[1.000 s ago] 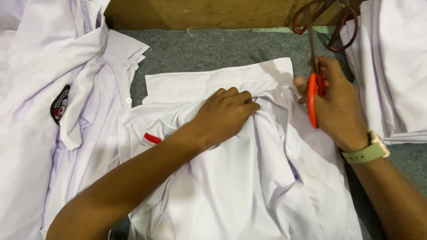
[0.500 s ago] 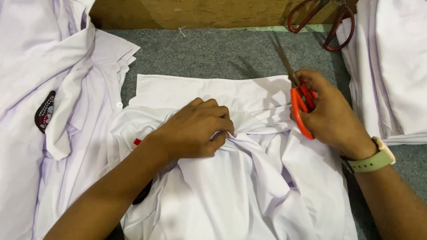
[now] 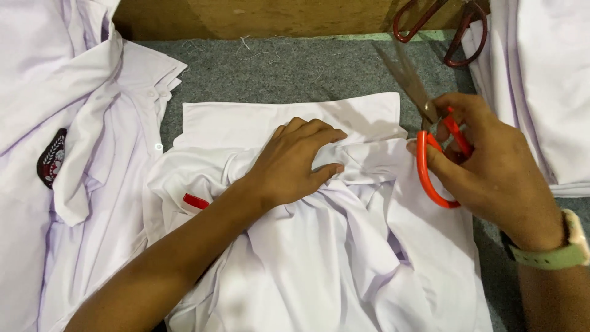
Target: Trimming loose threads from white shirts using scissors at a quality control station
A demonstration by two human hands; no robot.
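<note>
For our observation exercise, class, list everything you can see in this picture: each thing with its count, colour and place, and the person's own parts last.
White cotton shirt with collar: one, white, centre, bunched under the left hand.
Small red tag: one, red, on that shirt's left part.
Orange-handled scissors: one, orange with steel blades, in the right hand, blades pointing up-left.
Pile of white shirts with dark badge: one pile, white, left.
Stack of folded white cloth: one, white, upper right.
Dark red-handled shears: one, top right.
Grey felt table surface: one, grey, beneath everything.
Green wristband: one, right wrist.
Left hand: pressing the shirt.
Right hand: gripping the scissors.
</note>
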